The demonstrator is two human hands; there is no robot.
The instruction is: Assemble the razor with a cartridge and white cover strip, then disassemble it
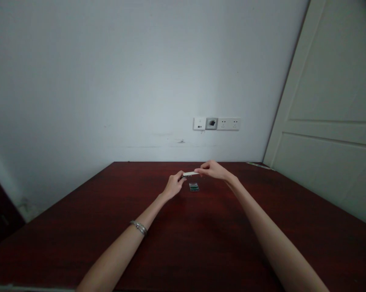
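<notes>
Over the far middle of the table, a thin white flat object (190, 173) is held nearly level between my two hands. Something dark shows along its lower left edge; its exact kind is too small to make out. My left hand (173, 185) is closed on the left end, thumb below and fingers above. At the right end, my right hand (213, 169) pinches the edge with its fingertips, coming from above. Just below and in front of the object, a small clear flat case or packet (194, 187) with a green band lies on the table.
The dark red wooden table (110, 227) reaches back to a pale wall (140, 81). Sockets and switch plates (221, 123) are set in the wall. A white panelled door (331, 109) stands along the right side. A thin strip (260, 165) lies near the far right corner.
</notes>
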